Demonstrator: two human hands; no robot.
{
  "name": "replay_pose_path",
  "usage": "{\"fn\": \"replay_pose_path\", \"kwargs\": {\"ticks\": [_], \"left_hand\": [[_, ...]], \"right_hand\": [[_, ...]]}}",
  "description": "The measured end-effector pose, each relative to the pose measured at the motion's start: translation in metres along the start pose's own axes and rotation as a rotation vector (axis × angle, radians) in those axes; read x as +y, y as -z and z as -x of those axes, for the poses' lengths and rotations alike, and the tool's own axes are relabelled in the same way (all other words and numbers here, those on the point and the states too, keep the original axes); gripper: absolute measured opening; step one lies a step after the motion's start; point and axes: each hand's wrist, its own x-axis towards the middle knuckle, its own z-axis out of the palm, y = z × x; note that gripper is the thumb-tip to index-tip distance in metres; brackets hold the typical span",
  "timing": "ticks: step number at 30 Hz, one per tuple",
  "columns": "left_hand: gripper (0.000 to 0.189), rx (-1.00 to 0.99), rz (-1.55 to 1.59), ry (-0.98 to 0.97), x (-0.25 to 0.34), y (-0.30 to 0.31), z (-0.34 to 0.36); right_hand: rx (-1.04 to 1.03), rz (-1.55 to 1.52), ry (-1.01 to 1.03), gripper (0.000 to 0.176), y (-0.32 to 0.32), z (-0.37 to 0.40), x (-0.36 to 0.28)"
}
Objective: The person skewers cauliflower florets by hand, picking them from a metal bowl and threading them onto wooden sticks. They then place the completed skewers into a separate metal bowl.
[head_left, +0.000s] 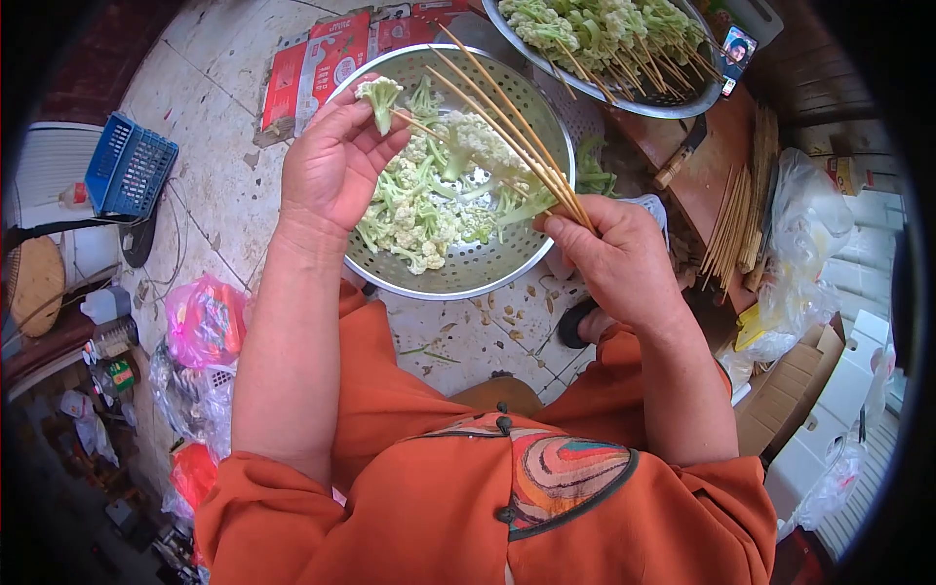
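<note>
My left hand pinches a small cauliflower floret by the upper left rim of a metal colander. My right hand grips a bundle of wooden skewers over the colander's right side. One of these skewers points left toward the floret and carries cauliflower pieces along its length. Loose cauliflower florets lie in the colander below both hands. At the upper right, a second metal colander holds several skewered cauliflower pieces.
A knife and a pile of bare skewers lie on a brown board at the right. Flattened red cardboard is behind the colander. A blue basket and pink plastic bag are at the left. A phone stands upper right.
</note>
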Motion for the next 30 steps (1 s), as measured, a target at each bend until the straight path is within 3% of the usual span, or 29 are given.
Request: {"fn": "replay_pose_path", "kwargs": {"ticks": [8,22,26,30], "left_hand": [[0.029,-0.040,-0.001,-0.052,-0.004,-0.005,0.002],[0.029,0.074,-0.265,-0.048,-0.009,-0.026,0.013],[0.027,0.051,-0.232,-0.021,-0.026,-0.029,0.015],[0.025,0.075,-0.201,-0.019,-0.027,-0.028,0.015]], "right_hand": [[-0.037,0.023,-0.048,0.016,0.004,0.002,-0.001],[0.041,-0.041,-0.064,0.018,0.000,0.004,0.002],[0.051,-0.025,-0.018,0.018,-0.008,-0.001,0.005],[0.009,-0.052,-0.096,0.016,-0.006,-0.002,0.000]]}}
